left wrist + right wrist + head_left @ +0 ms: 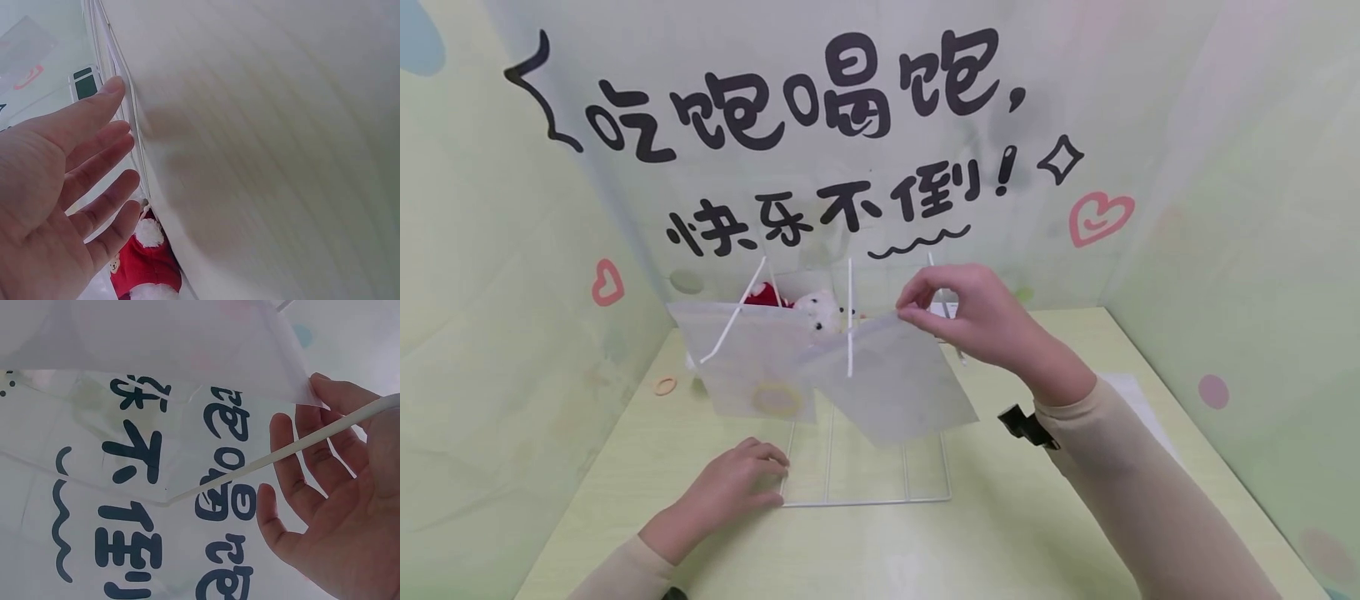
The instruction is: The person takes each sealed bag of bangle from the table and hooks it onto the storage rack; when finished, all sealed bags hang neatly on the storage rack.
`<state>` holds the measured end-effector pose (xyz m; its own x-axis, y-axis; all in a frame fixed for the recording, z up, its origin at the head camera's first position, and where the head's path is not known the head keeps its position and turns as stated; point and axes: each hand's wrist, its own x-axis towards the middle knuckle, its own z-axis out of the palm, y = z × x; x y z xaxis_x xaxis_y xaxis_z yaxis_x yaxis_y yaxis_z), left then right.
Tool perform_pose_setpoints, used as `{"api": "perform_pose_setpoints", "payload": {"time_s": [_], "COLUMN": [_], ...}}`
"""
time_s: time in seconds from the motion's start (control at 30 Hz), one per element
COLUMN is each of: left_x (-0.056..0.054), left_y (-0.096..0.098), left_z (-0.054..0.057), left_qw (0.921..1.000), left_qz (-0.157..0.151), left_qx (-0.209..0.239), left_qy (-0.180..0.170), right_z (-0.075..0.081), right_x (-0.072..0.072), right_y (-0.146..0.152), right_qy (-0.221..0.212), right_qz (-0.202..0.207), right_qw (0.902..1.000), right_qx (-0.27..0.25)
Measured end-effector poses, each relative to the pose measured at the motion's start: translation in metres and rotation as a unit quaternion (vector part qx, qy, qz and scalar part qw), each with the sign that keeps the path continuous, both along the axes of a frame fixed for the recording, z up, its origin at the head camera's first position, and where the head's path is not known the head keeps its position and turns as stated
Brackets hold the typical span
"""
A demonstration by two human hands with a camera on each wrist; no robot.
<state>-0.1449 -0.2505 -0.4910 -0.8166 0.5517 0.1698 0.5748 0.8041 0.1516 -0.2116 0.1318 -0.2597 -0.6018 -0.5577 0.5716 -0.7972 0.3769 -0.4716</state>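
Note:
A white wire rack [867, 503] stands on the pale table, its prongs rising toward the back. My right hand [981, 321] pinches one corner of a translucent plastic sheet or flat bag [898, 396], which hangs tilted by the middle prong. The right wrist view shows thumb and index finger on the corner of that sheet [175, 344], other fingers spread behind a white prong [275, 456]. A second translucent sheet [722, 350] hangs at the left prong. Down at the rack's front left corner, my left hand [730, 487] touches the wire base with extended fingers.
Behind the rack sits a white plush toy [820, 308] with red clothing. An orange ring [665, 386] lies on the table to the left. A white sheet [1135, 400] is partly behind the right forearm. Printed walls [1247, 250] enclose the back and sides.

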Motion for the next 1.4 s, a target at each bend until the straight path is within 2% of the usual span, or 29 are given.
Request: {"api": "perform_pose_setpoints", "payload": {"time_s": [0.27,0.57,0.77,0.93,1.07,1.23,1.4], "left_x": [-0.001,-0.001,0.0,0.0,0.0,0.002,0.002], "left_y": [0.0,0.001,0.002,0.002,0.001,0.001,0.001], "left_z": [-0.001,0.0,0.001,-0.002,-0.003,-0.004,-0.003], "left_qw": [1.0,1.0,1.0,1.0,0.9999,0.9999,0.9999], "left_qz": [-0.001,0.001,0.001,0.001,0.004,0.007,0.008], "left_qx": [0.001,0.001,0.002,0.004,0.009,0.01,0.006], "left_qy": [0.0,-0.002,-0.008,-0.004,-0.005,-0.01,-0.003], "right_z": [-0.002,-0.006,-0.007,-0.008,-0.022,-0.056,-0.088], "right_x": [-0.014,-0.018,-0.017,-0.013,-0.016,-0.02,-0.017], "right_y": [-0.003,-0.003,0.015,0.04,0.066,0.102,0.137], "right_qy": [0.001,-0.021,0.01,0.019,0.013,-0.008,-0.039], "right_qz": [-0.022,-0.031,-0.039,-0.081,-0.116,-0.169,-0.217], "right_qw": [0.9997,0.9993,0.9992,0.9965,0.9931,0.9854,0.974], "right_qx": [0.004,0.002,-0.002,-0.003,0.002,0.018,0.049]}}
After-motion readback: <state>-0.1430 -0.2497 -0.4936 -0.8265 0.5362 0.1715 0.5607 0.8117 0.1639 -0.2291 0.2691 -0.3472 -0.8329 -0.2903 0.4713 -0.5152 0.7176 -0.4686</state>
